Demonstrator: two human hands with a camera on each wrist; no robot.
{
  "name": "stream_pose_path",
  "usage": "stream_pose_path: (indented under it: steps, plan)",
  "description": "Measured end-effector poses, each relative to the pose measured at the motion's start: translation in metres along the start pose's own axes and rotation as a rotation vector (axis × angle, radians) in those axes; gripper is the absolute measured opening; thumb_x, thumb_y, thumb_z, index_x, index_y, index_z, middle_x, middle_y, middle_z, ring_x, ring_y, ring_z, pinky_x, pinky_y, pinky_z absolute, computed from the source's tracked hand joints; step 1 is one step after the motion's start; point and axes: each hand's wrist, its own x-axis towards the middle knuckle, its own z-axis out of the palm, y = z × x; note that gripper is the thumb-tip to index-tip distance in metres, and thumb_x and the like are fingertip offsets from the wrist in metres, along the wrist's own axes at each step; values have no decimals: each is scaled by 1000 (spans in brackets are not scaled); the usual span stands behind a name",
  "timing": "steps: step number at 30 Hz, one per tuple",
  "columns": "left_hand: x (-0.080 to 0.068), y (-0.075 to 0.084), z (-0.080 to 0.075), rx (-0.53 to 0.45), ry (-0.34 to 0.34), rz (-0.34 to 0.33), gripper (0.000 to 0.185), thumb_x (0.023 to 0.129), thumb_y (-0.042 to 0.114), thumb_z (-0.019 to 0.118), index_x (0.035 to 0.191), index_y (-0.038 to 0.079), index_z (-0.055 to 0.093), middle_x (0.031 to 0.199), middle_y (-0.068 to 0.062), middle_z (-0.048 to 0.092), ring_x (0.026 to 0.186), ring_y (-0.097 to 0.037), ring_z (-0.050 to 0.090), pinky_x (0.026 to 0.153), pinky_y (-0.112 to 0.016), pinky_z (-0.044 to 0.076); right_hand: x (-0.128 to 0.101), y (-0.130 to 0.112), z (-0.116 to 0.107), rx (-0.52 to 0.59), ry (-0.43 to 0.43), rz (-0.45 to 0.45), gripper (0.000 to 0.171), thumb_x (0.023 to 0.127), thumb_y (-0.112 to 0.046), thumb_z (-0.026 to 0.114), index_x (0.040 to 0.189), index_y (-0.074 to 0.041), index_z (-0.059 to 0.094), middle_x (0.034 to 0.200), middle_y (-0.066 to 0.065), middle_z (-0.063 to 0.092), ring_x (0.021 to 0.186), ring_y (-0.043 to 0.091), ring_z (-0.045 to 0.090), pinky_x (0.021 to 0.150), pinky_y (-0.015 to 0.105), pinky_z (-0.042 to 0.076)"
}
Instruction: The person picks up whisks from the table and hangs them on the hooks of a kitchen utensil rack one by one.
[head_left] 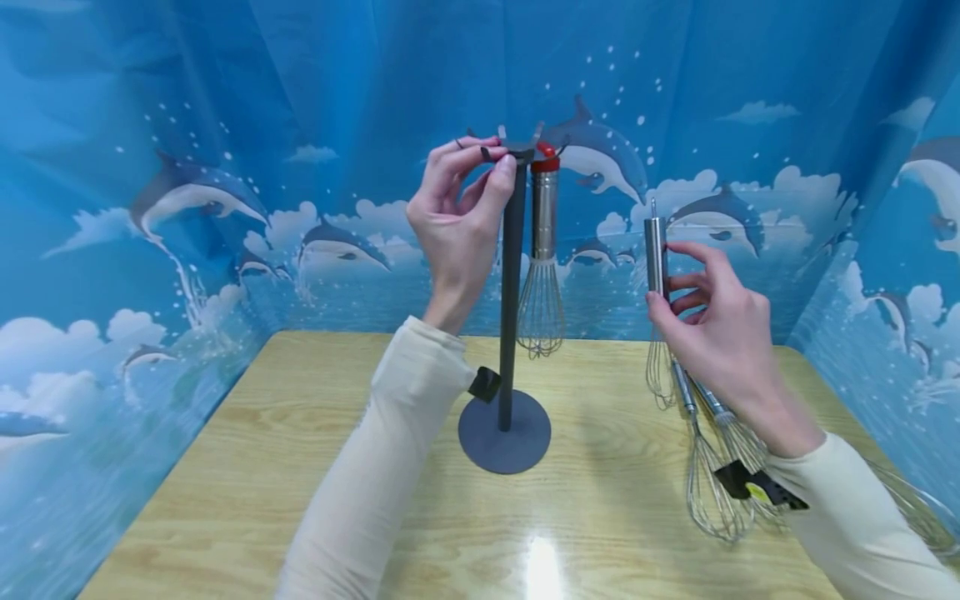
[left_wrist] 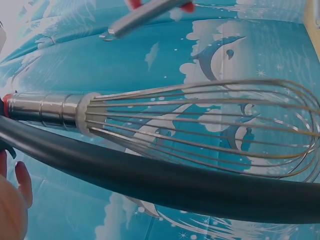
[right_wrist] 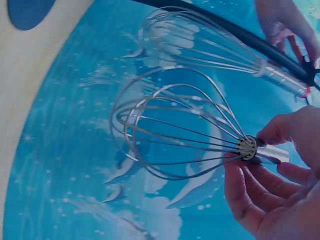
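Note:
A dark grey stand [head_left: 511, 300] with a round base rises at the table's middle. From a hook at its top hangs a red-capped whisk [head_left: 543, 250], wires down. My left hand [head_left: 491, 162] pinches a hook arm at the top of the stand. My right hand [head_left: 663, 287] grips a steel whisk [head_left: 656, 246] by its handle, upright, to the right of the stand and apart from it. In the right wrist view the held whisk [right_wrist: 175, 130] shows in front of the hanging whisk [right_wrist: 200, 40]. In the left wrist view the hanging whisk [left_wrist: 200, 130] lies along the stand's pole [left_wrist: 150, 175].
Two more whisks [head_left: 712, 483] lie on the wooden table [head_left: 247, 467] under my right forearm. Another wire shape shows at the far right edge [head_left: 915, 504]. Blue dolphin-print sheeting [head_left: 187, 208] walls the table on three sides.

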Motion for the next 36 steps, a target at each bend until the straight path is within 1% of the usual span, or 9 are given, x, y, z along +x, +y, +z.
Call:
stream_pose_path:
  steps: [6, 12, 15, 18, 20, 23, 27, 30, 36]
  plan:
    - [-2, 0, 1, 62, 6, 42, 18, 89, -6, 69, 102, -18, 66, 109, -11, 62, 110, -29, 66, 99, -45, 59, 4, -13, -4, 21, 41, -39, 54, 93, -12, 69, 145, -15, 54, 102, 20, 77, 70, -28, 50, 63, -1, 44]
    - [-3, 0, 2, 73, 12, 62, 18, 88, -5, 70, 100, -17, 67, 108, -5, 61, 109, -21, 65, 100, -44, 59, 7, -23, -7, 39, 66, -75, 54, 93, -11, 69, 145, -15, 55, 103, 19, 77, 73, -27, 52, 65, -1, 45]
    - [-4, 0, 3, 83, 14, 77, 18, 87, -5, 71, 100, -17, 67, 109, -10, 61, 110, -21, 64, 100, -44, 58, 10, -28, -8, 47, 75, -90, 54, 92, -10, 70, 144, -17, 56, 103, 19, 77, 74, -26, 53, 66, -1, 45]
    - [-5, 0, 3, 111, 13, 98, 18, 87, -5, 71, 100, -16, 67, 110, -18, 60, 111, -22, 63, 101, -45, 58, 12, -34, -9, 53, 73, -102, 55, 92, -9, 70, 145, -19, 56, 104, 17, 77, 75, -26, 54, 66, -1, 46]
    - [-5, 0, 4, 128, 12, 114, 17, 87, -5, 72, 100, -16, 68, 111, -24, 58, 112, -26, 63, 102, -44, 58, 13, -38, -8, 59, 66, -107, 56, 92, -9, 71, 145, -20, 56, 104, 17, 77, 74, -25, 54, 66, 0, 46]
    - [-6, 0, 4, 159, 7, 137, 17, 88, -5, 72, 101, -15, 68, 111, -28, 57, 113, -28, 62, 103, -43, 57, 15, -43, -6, 57, 57, -121, 56, 92, -9, 72, 145, -20, 57, 103, 16, 77, 73, -26, 53, 66, -1, 45]
    - [-7, -1, 5, 183, 5, 156, 17, 89, -4, 72, 101, -15, 69, 112, -30, 56, 113, -23, 62, 103, -42, 57, 20, -49, -4, 44, 63, -144, 56, 91, -10, 73, 144, -19, 57, 103, 15, 78, 73, -27, 51, 66, 0, 45]
    - [-7, 0, 7, 187, 5, 158, 17, 89, -4, 72, 101, -15, 69, 112, -30, 56, 113, -20, 61, 103, -42, 57, 24, -52, -4, 39, 64, -161, 56, 91, -11, 73, 144, -19, 57, 103, 14, 78, 73, -24, 53, 66, 1, 46]
    - [-8, 1, 9, 191, 13, 156, 17, 89, -3, 72, 102, -15, 69, 112, -30, 56, 113, -22, 61, 104, -41, 56, 31, -59, -4, 46, 46, -194, 54, 92, -11, 72, 144, -18, 58, 104, 14, 78, 74, -25, 52, 66, 1, 47]
